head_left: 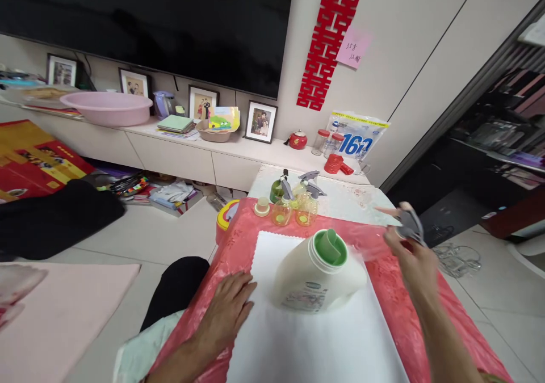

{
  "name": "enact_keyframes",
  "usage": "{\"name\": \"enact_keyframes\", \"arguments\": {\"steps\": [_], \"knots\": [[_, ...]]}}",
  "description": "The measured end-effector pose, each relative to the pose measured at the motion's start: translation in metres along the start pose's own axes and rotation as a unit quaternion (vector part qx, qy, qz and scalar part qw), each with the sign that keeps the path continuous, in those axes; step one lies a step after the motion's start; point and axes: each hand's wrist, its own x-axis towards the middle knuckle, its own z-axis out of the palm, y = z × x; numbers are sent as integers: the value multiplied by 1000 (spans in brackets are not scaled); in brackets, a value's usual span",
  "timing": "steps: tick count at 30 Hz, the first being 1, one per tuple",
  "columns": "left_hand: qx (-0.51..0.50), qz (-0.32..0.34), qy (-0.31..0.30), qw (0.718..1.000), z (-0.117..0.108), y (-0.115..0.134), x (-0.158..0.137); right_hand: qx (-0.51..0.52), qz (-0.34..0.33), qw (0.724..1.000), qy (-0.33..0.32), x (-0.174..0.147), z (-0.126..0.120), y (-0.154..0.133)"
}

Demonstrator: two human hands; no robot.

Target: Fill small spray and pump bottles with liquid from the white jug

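My right hand is raised over the right side of the table, its fingers closed on a grey spray head. Motion blurs the area to its left. A large cream jug with an uncapped green mouth stands upright on a white sheet. Left of the jug, my left hand lies flat with its fingers stretched, across the sheet's edge and the red tablecloth. Behind the jug are small clear spray bottles with grey heads, a green bottle and a cream cap.
A white cabinet beyond the table carries a pink basin, framed photos and jars. A red ribbon roll sits near the table's far end. A yellow-lidded container stands left of the table. Cables lie on the right floor.
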Motion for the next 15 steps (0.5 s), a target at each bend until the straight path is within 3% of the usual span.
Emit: {"name": "enact_keyframes", "arguments": {"steps": [7,11,15], "knots": [[26,2,12,1000,1,0,-5,-41,15,995,-94,95,116,11],[45,1,6,999,5,-3,-8,-71,6,990,-121,122,156,19],[61,16,5,998,7,-7,-11,-77,-12,987,-142,137,180,30]]}}
